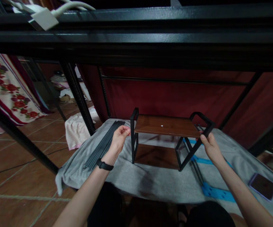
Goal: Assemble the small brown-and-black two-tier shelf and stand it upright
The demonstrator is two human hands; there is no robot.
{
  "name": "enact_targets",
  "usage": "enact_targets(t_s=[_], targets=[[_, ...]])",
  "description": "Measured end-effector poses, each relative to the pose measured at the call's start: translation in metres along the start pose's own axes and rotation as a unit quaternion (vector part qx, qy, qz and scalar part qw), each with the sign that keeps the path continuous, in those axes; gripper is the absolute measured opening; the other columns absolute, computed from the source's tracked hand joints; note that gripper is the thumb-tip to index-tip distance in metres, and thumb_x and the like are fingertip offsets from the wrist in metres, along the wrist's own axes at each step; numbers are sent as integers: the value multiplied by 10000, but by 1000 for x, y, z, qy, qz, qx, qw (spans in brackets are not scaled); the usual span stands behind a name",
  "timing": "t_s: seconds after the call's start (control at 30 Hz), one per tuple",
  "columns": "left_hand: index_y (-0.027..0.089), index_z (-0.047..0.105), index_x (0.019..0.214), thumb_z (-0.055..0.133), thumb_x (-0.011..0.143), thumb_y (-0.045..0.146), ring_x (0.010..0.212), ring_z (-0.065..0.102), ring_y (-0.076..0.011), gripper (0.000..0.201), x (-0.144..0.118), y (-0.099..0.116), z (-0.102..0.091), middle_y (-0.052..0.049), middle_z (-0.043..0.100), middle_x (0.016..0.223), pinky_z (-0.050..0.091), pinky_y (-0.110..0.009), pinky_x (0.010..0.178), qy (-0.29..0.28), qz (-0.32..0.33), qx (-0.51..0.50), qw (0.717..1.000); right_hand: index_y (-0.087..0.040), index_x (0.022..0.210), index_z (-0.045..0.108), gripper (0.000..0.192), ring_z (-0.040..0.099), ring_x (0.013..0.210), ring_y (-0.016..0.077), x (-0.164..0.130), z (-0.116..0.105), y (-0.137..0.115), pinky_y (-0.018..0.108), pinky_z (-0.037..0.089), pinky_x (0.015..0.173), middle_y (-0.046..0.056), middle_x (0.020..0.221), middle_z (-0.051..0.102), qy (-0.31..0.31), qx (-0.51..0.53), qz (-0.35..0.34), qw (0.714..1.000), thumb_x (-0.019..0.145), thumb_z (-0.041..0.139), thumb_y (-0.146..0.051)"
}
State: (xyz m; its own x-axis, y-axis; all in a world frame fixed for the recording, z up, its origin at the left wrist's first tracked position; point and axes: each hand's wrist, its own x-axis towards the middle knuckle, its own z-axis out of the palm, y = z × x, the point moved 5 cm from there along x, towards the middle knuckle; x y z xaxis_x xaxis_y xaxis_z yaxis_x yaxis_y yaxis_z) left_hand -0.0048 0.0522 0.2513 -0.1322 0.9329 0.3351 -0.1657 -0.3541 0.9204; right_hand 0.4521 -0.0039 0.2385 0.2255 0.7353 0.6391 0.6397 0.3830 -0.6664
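The head view is filled at the top by a black metal frame (136, 34), under which a grey blanket (150, 179) is spread across the near middle. On the blanket a small rack (165, 135) is stood upright, made of a brown wooden shelf (165, 125) set between two black metal side frames, with a lower brown board seen beneath it. The left hand (119, 140) is placed at the left side frame, its fingers (126, 130) pinched on the upper part of the post. The right hand (211, 146) is placed at the right side frame, its fingers (203, 137) closed around the slanted bar just below the shelf's right edge. A black watch (104, 165) is worn on the left wrist. A bundle of dark rods (103, 143) is laid on the blanket just left of the left hand. Blue parts (215, 191) are laid to the near right, and a phone (262, 186) is seen farther right. A flowered cloth (6, 88) is hung at the far left above the tiled floor (20, 164).
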Motion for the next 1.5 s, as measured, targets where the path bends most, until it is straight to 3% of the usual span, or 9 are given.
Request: enact_targets(t_s=[0.27,0.37,0.53,0.9,1.17,1.5], targets=[[176,672,948,801,688,267,837,627,-129,304,-9,0,6,-29,678,919,492,-274,819,0,18,-77,997,-263,1165,547,457,632,911,266,1,-3,8,499,524,928,47,1003,614,0,33,48,998,905,490,-635],[170,680,941,785,731,344,753,601,-105,292,-9,-4,7,-16,664,866,478,-245,740,13,-5,-91,996,-264,1168,543,454,626,951,273,1,-3,8,499,512,952,50,1026,610,-7,37,50,998,906,495,-633],[155,619,698,818,689,437,547,451,-69,345,-3,-9,3,40,539,608,368,-212,548,47,-21,-53,997,-268,1173,550,453,637,906,277,0,1,6,483,523,925,53,994,623,-18,39,53,998,903,490,-626],[157,692,920,817,679,301,697,574,-98,307,-10,-7,10,-11,664,818,458,-218,664,48,10,-87,995,-269,1151,568,437,634,854,265,-1,-4,10,498,537,887,47,958,613,6,61,56,997,890,526,-617],[158,639,745,721,764,363,599,499,-97,222,-12,-7,2,27,570,647,404,-226,616,59,27,20,998,-289,1111,575,403,639,876,280,0,2,9,481,547,859,46,925,633,-3,41,26,999,903,506,-628],[176,687,935,719,781,320,696,559,-126,213,-14,-5,-1,8,626,752,449,-246,701,47,82,17,995,-292,1133,583,415,644,881,271,0,1,14,487,534,894,33,945,635,-8,64,54,996,892,525,-625]])
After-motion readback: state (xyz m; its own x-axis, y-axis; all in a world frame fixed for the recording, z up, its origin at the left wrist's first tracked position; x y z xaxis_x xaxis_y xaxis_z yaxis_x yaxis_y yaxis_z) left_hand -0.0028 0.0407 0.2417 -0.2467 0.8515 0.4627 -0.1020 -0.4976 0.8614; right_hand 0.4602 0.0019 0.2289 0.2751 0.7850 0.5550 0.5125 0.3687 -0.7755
